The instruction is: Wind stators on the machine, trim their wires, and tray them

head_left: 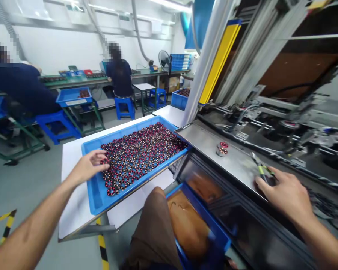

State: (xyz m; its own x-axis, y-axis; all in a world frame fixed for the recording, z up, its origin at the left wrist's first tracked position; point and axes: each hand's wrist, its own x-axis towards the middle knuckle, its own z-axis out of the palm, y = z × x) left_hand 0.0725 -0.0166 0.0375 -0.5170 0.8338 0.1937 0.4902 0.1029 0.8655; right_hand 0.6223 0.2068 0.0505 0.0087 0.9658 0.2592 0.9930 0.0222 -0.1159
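Note:
My left hand (91,165) is at the left end of a blue tray (94,200). Its thumb and fingers close around a small round motor stator (104,162) with red and copper windings. Rows of similar stators (141,150) fill most of the tray. Over the metal ledge of the machine, my right hand (288,191) grips a pair of pliers (260,169) with yellow-green and black handles, jaws pointing away from me. On that ledge, left of the pliers, lie a few stators (222,149) close together.
The tray rests on a white-topped table (73,157). A machine (287,123) with a yellow guard bar (221,62) stands on the right. Below is a blue bin (225,243) with brown sheeting (188,225). Two people (118,75) sit at the far bench.

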